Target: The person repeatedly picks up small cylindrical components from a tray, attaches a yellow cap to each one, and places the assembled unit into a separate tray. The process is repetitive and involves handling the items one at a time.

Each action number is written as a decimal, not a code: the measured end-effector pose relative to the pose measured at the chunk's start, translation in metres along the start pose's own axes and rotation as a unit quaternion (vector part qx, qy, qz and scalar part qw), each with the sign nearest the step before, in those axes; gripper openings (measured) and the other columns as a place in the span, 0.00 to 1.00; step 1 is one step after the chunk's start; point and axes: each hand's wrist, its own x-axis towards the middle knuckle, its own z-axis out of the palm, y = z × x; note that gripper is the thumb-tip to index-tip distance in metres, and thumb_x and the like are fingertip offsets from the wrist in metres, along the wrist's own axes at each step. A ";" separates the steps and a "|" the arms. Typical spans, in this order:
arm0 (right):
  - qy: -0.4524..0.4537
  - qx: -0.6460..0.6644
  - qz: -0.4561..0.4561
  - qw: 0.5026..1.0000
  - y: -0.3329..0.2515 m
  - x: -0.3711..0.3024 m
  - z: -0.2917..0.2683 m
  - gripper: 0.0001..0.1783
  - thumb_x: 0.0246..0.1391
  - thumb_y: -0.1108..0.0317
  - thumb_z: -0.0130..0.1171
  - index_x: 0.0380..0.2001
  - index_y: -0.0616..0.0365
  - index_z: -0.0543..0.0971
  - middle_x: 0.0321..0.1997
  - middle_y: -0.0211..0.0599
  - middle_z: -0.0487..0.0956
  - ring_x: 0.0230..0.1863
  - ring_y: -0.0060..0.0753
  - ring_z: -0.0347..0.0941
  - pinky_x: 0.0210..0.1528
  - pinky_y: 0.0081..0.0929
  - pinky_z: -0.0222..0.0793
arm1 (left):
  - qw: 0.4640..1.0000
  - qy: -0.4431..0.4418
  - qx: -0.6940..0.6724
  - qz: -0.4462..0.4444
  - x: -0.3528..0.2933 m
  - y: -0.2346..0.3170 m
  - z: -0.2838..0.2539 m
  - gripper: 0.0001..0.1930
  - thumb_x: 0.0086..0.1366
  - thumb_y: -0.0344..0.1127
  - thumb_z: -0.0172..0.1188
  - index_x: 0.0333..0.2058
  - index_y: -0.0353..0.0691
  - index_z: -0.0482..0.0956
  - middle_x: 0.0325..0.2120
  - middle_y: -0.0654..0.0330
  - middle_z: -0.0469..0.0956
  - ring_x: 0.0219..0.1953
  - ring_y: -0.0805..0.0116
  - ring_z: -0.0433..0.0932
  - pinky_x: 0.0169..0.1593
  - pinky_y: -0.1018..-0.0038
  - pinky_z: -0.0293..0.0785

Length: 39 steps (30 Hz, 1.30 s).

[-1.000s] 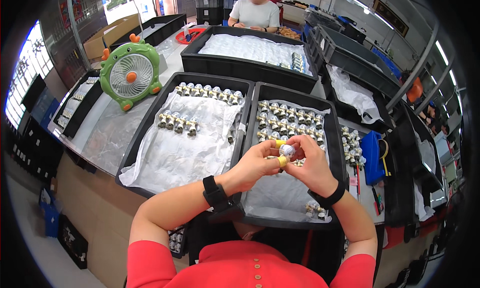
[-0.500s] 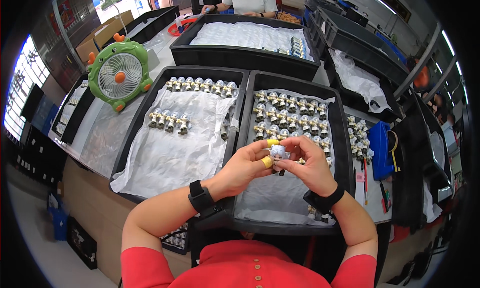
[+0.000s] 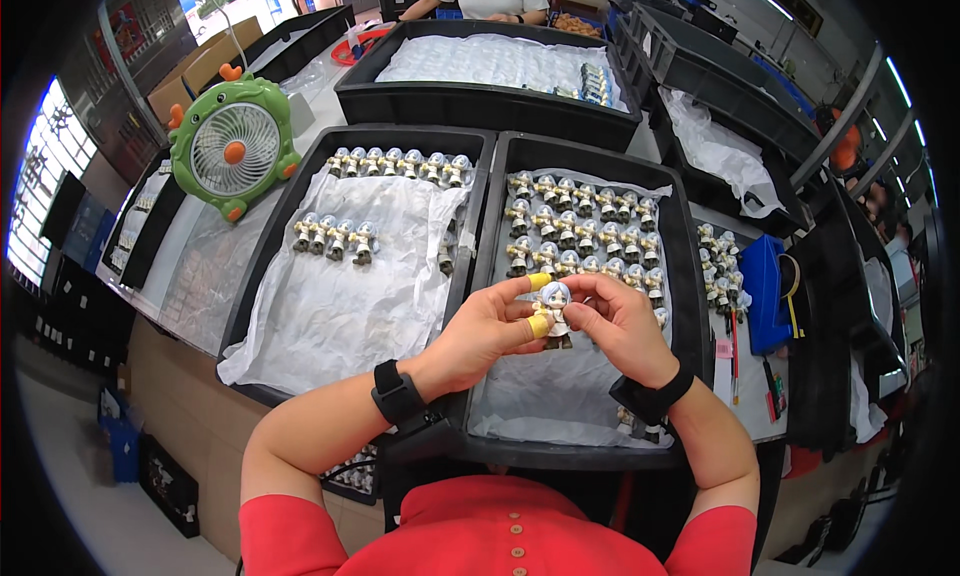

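A small figurine (image 3: 556, 314) with pale hair, a white outfit and dark boots stands upright between my hands, its face toward me. My left hand (image 3: 487, 331), with yellow finger covers on thumb and forefinger, pinches it from the left. The thumb and fingers of my right hand (image 3: 622, 326) close on its right side near the head. Both hands are over the right black tray (image 3: 690, 306), where several rows of similar figurines (image 3: 585, 221) lie on white paper. Its near part shows bare lining, with a few figurines by my right wrist.
The left black tray (image 3: 262, 311) holds two short rows of figurines on white lining. A green animal-shaped fan (image 3: 235, 146) stands at left. Beyond is a larger black tray (image 3: 480, 108); a person sits behind it. Right are loose figurines (image 3: 718, 266), a blue bin (image 3: 765, 296) and brushes (image 3: 735, 361).
The figurine has been turned so its front shows more plainly, and my right fingers have shifted off its face. The person across has moved an arm outward to the left.
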 end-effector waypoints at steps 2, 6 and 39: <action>-0.003 -0.010 -0.002 1.000 -0.001 0.000 0.000 0.13 0.53 0.73 0.57 0.42 0.65 0.75 0.30 0.32 0.75 0.29 0.17 0.73 0.32 0.16 0.70 | 1.000 0.004 0.006 -0.005 0.000 0.000 0.000 0.30 0.62 0.32 0.56 0.61 0.38 0.56 0.43 0.58 0.75 0.44 0.74 0.74 0.46 0.77 0.72; -0.002 -0.029 -0.007 1.000 0.000 0.000 0.000 0.12 0.53 0.74 0.56 0.42 0.65 0.75 0.29 0.33 0.75 0.29 0.18 0.73 0.31 0.16 0.70 | 1.000 0.004 0.014 -0.010 -0.001 0.003 0.002 0.30 0.62 0.33 0.57 0.60 0.37 0.56 0.43 0.58 0.75 0.44 0.75 0.74 0.46 0.77 0.72; -0.001 -0.020 0.008 1.000 -0.001 0.000 -0.001 0.14 0.51 0.75 0.58 0.43 0.63 0.76 0.30 0.31 0.76 0.30 0.17 0.73 0.34 0.15 0.70 | 1.000 -0.006 0.027 -0.004 0.000 0.001 -0.001 0.28 0.65 0.30 0.54 0.61 0.39 0.55 0.46 0.61 0.73 0.47 0.75 0.73 0.51 0.75 0.71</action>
